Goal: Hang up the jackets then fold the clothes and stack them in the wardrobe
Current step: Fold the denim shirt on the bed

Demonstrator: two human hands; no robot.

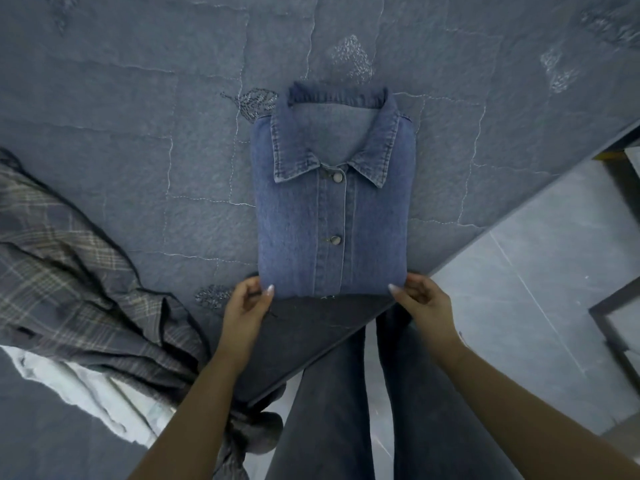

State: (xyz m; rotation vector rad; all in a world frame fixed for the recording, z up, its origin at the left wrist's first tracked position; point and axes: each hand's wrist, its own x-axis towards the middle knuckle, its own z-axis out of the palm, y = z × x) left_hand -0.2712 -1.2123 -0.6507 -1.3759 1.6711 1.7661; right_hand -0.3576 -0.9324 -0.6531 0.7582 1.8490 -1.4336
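A blue denim shirt (334, 209) lies folded into a neat rectangle on the grey quilted bed (138, 98), collar away from me and two buttons showing. My left hand (247, 308) pinches its near left corner with thumb on top. My right hand (420, 299) pinches the near right corner the same way. The shirt's near edge sits right at the corner of the bed.
A grey plaid garment (76, 271) lies crumpled at the left, hanging over the bed's edge, with a white cloth (72, 382) below it. Pale floor tiles (540, 271) and a dark frame (613, 317) show at the right. My legs in dark trousers stand below.
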